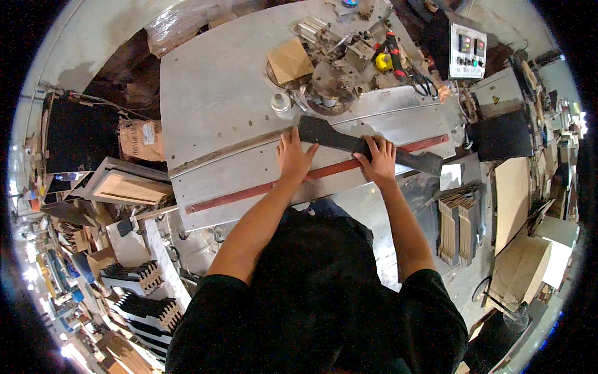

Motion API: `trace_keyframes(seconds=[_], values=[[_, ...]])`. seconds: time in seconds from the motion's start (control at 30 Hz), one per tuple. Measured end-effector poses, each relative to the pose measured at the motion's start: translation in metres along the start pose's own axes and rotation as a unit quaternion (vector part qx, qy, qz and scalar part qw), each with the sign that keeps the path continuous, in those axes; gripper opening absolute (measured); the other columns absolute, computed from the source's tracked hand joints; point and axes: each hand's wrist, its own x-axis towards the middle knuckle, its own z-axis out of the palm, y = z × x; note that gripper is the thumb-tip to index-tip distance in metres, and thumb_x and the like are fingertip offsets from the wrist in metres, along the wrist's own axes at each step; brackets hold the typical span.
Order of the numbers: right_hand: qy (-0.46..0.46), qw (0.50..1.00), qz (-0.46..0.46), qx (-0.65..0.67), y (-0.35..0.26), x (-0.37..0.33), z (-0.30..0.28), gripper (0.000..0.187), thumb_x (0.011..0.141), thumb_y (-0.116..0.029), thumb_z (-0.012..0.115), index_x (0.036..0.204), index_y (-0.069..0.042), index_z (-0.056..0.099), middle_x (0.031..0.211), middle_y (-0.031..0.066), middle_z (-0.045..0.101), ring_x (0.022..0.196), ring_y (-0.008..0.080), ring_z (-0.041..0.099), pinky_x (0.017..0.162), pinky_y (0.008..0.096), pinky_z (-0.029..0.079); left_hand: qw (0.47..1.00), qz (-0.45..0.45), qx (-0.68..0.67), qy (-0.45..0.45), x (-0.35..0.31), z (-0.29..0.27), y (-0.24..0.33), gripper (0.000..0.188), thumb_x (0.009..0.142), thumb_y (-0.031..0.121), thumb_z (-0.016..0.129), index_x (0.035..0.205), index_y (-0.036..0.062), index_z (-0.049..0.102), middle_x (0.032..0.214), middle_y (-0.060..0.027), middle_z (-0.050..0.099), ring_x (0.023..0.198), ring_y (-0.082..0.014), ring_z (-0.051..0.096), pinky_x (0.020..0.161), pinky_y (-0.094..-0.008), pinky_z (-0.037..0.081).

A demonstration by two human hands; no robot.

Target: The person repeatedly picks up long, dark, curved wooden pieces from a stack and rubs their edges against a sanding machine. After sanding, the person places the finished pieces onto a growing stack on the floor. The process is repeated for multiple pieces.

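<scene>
A long, dark grey panel with a curved, stepped outline (339, 138) lies slantwise across the metal worktable (218, 81). My left hand (294, 159) rests at the panel's left end, fingers stretched out and spread on the table, the thumb close to the near edge. Farther right, my right hand (380, 163) is closed over the middle of the panel, fingers across its top and thumb at the near edge. The panel's right end reaches past the table's edge. Beneath my forearms runs a reddish-brown strip (243, 196) along the table's near side.
Beyond my hands stand a dirty round machine part (333, 84), a clear bottle (281, 105), a brown board piece (290, 61) and red-and-black pliers (391, 53). A control box (467, 53) is at the far right. Stacked shaped panels (458, 227) lie right; more stacks (140, 277) lie left.
</scene>
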Motion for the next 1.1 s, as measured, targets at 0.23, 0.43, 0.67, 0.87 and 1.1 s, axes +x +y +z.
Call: trace_keyframes(seconds=[0.23, 0.43, 0.67, 0.87, 1.1], values=[[-0.029, 0.998, -0.05, 0.036, 0.0, 0.023, -0.006, 0.071, 0.099, -0.059, 0.073, 0.159, -0.022, 0.06, 0.151, 0.0111, 0.06, 0.143, 0.038, 0.052, 0.125, 0.0597, 0.036, 0.999, -0.031, 0.009, 0.032, -0.002, 0.012, 0.02, 0.093, 0.093, 0.055, 0.084, 0.166, 0.0089, 0.049, 0.153, -0.0227, 0.056, 0.143, -0.0439, 0.054, 0.118, -0.0552, 0.044], [0.032, 0.993, -0.1, 0.051, -0.003, 0.032, 0.008, 0.063, 0.093, -0.049, 0.083, 0.148, -0.023, 0.069, 0.135, 0.0071, 0.066, 0.128, 0.0334, 0.061, 0.113, 0.0516, 0.046, 0.998, -0.029, 0.031, 0.052, -0.003, 0.014, 0.021, 0.094, 0.091, 0.055, 0.087, 0.165, 0.0089, 0.051, 0.15, -0.0245, 0.059, 0.141, -0.0435, 0.056, 0.116, -0.0547, 0.046], [0.031, 0.991, -0.112, 0.061, -0.002, 0.038, 0.011, 0.06, 0.094, -0.046, 0.083, 0.147, -0.023, 0.07, 0.134, 0.0064, 0.067, 0.128, 0.0321, 0.061, 0.111, 0.0513, 0.046, 0.997, -0.011, 0.04, 0.062, 0.001, 0.022, 0.008, 0.095, 0.089, 0.054, 0.088, 0.165, 0.0099, 0.052, 0.147, -0.0222, 0.06, 0.138, -0.0428, 0.058, 0.114, -0.0542, 0.048], [0.03, 0.99, -0.121, 0.069, -0.006, 0.041, 0.011, 0.059, 0.095, -0.044, 0.083, 0.148, -0.022, 0.07, 0.133, 0.0056, 0.066, 0.13, 0.0316, 0.06, 0.112, 0.0517, 0.046, 0.998, 0.005, 0.053, 0.032, 0.003, 0.019, -0.012, 0.095, 0.091, 0.06, 0.084, 0.166, 0.0118, 0.052, 0.154, -0.0228, 0.059, 0.143, -0.0453, 0.055, 0.116, -0.0556, 0.049], [-0.015, 0.988, -0.139, 0.067, -0.021, 0.052, 0.025, 0.059, 0.102, -0.055, 0.072, 0.15, -0.022, 0.068, 0.138, 0.0113, 0.066, 0.13, 0.0366, 0.06, 0.115, 0.0556, 0.045, 0.995, 0.009, 0.063, 0.072, 0.003, 0.001, -0.028, 0.08, 0.09, 0.046, 0.088, 0.157, 0.0082, 0.063, 0.135, -0.0148, 0.064, 0.126, -0.0377, 0.064, 0.108, -0.051, 0.052]])
